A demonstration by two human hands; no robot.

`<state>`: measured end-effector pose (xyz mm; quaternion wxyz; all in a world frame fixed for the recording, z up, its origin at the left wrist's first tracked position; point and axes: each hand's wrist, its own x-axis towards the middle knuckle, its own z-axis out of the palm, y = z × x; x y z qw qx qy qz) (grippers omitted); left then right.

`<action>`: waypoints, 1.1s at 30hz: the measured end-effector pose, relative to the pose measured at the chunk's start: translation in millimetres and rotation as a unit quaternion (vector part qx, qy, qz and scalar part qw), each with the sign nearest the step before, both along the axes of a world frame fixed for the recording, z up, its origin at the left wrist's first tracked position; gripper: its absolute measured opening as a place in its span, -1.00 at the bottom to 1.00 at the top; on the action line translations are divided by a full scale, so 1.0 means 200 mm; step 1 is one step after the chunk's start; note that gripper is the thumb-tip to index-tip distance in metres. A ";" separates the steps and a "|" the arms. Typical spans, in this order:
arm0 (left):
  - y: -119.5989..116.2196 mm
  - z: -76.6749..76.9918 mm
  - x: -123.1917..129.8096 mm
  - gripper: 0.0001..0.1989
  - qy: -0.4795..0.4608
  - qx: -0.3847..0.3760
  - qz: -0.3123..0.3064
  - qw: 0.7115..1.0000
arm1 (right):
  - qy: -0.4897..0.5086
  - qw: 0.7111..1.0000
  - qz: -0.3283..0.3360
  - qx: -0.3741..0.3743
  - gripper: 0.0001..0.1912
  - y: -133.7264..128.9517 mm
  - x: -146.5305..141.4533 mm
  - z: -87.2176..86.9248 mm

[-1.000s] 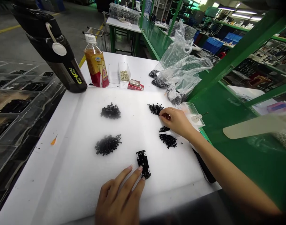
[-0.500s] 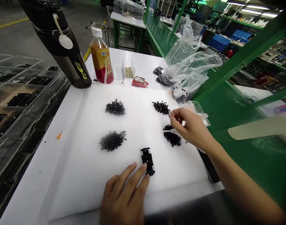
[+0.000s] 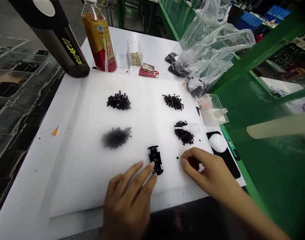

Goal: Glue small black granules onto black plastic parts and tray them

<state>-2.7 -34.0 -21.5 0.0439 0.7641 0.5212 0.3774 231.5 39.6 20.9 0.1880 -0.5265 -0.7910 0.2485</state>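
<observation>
My left hand lies with its fingers stretched out, its fingertips on the lower end of a black car-shaped plate on the white foam sheet. To the right of it, my right hand is pinched closed, thumb against forefinger. A tiny black square piece shows just left of those fingertips. Whatever is between them is too small to make out. Beyond that hand, a white narrow-tipped tool lies across a pile of small black pieces.
Other black piles lie at far left, far right and near left. Behind stand a dark tumbler, a drink bottle and a clear box. Plastic bags, a clear tray and a white mouse-like object are rightward.
My right hand has come back from the right-hand piles towards the car-shaped plate, and the tiny black piece now shows at its fingertips. My left hand stays on the plate. The view tilts down.
</observation>
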 end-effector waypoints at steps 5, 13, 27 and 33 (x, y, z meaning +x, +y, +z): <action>0.01 0.01 0.02 -0.63 -0.014 0.010 0.009 1.000 | 0.018 0.998 0.000 -0.067 -0.89 0.05 0.00 0.05; 0.01 0.02 0.02 -0.63 -0.016 -0.002 0.011 1.000 | -0.015 0.995 0.047 -0.083 -0.90 0.05 0.01 0.03; -0.01 0.02 0.03 -0.64 -0.024 -0.018 0.020 0.999 | -0.042 0.981 0.184 0.044 -0.90 -0.07 -0.07 0.00; -0.01 0.02 0.02 -0.65 -0.030 -0.020 0.018 0.999 | -0.046 0.969 0.220 0.098 -0.86 -0.06 -0.12 -0.02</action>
